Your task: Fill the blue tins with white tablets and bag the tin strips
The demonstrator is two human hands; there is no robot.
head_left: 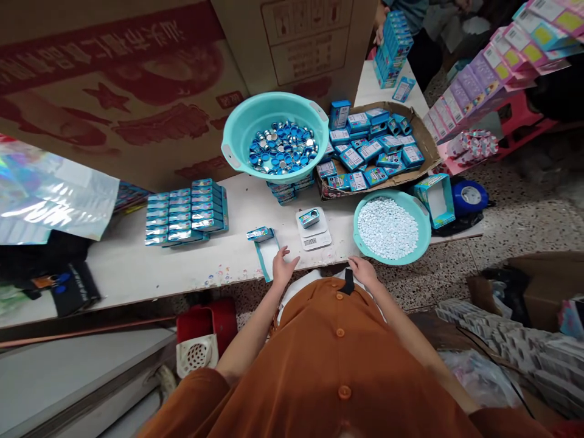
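My left hand is over the table's front edge, thumb and fingers spread, holding nothing. Just beyond it lies an opened-out blue-edged carton, with a small blue tin at its far end. On a white digital scale rests another small blue tin with a dark round opening. My right hand is at the front edge, fingers drawn together; whatever they hold is hidden. Beside it stands a turquoise basin of small white candies.
Stacked blue boxes stand left. Behind are a turquoise basin of blue-and-silver caps and a cardboard tray of blue tins. A large carton walls off the back. Another person's hand touches a box stack at back right.
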